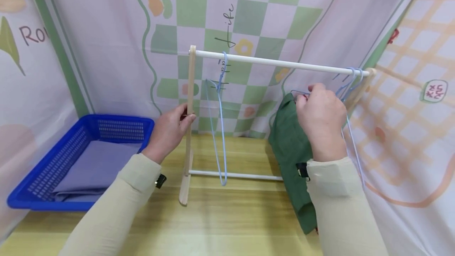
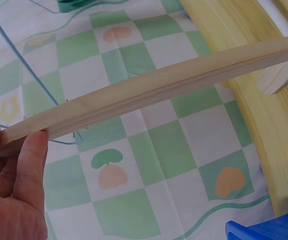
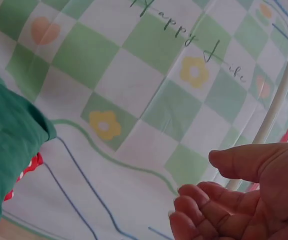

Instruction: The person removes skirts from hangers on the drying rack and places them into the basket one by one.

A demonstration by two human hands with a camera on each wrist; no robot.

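Observation:
My left hand (image 1: 168, 131) grips the wooden upright (image 1: 190, 86) at the left end of a small clothes rack, thumb in front. In the left wrist view the fingers and thumb lie on both sides of that upright (image 2: 134, 92). My right hand (image 1: 321, 117) is just below the white top rail (image 1: 277, 62), in front of a green garment (image 1: 291, 157) on a blue hanger. The right wrist view shows the right hand (image 3: 233, 200) holding nothing, thumb apart from loosely bent fingers, with the garment (image 3: 11, 150) and its red dotted trim off to the left.
A bare blue hanger (image 1: 222, 129) hangs near the rail's left end, and further blue hangers (image 1: 352, 78) hang at its right end. On the left stands a blue basket (image 1: 21, 192) with folded grey-purple cloth (image 1: 99, 169) inside. Patterned curtain (image 1: 227, 15) closes off the back and sides.

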